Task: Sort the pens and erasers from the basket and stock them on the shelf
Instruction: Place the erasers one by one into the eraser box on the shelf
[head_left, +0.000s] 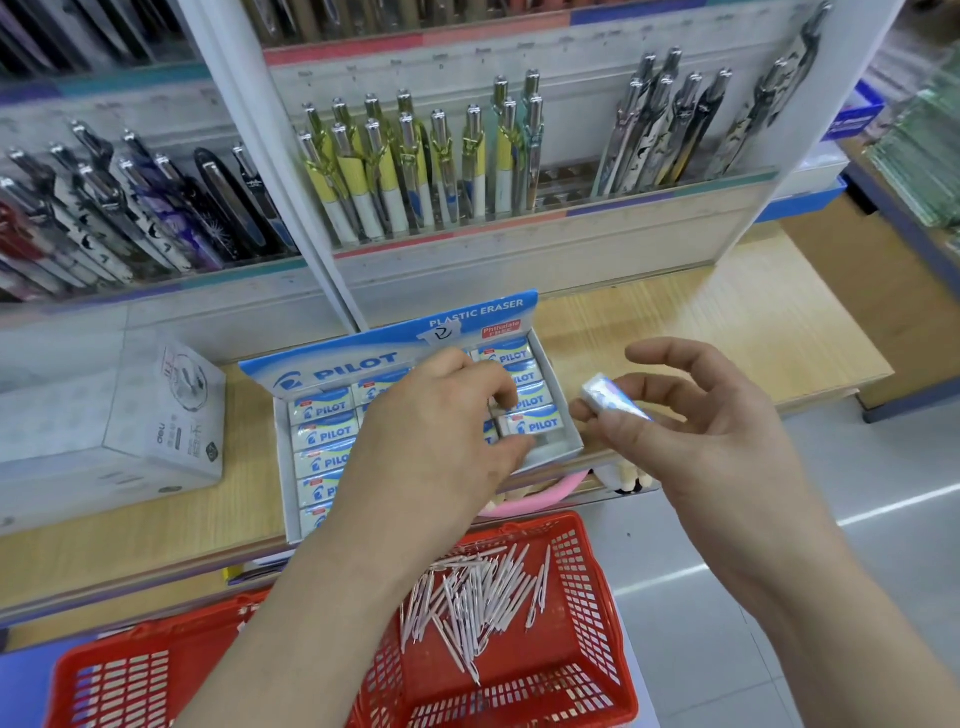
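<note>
A blue and white Pilot eraser display box (332, 371) stands on the wooden shelf, filled with rows of wrapped erasers (324, 431). My left hand (431, 431) reaches into the box, its fingers curled over the erasers in the middle rows; whether it grips one is hidden. To the right of the box, my right hand (696, 415) pinches a single wrapped eraser (613, 400) between thumb and fingers. Below, a red plastic basket (587, 675) holds several white and pink pens (478, 597).
Racks of upright pens (415, 166) fill the display behind the box. A white Deli box (156, 415) sits on the shelf to the left. A pink ring-shaped item (540, 501) hangs under the shelf edge. Grey floor lies to the right.
</note>
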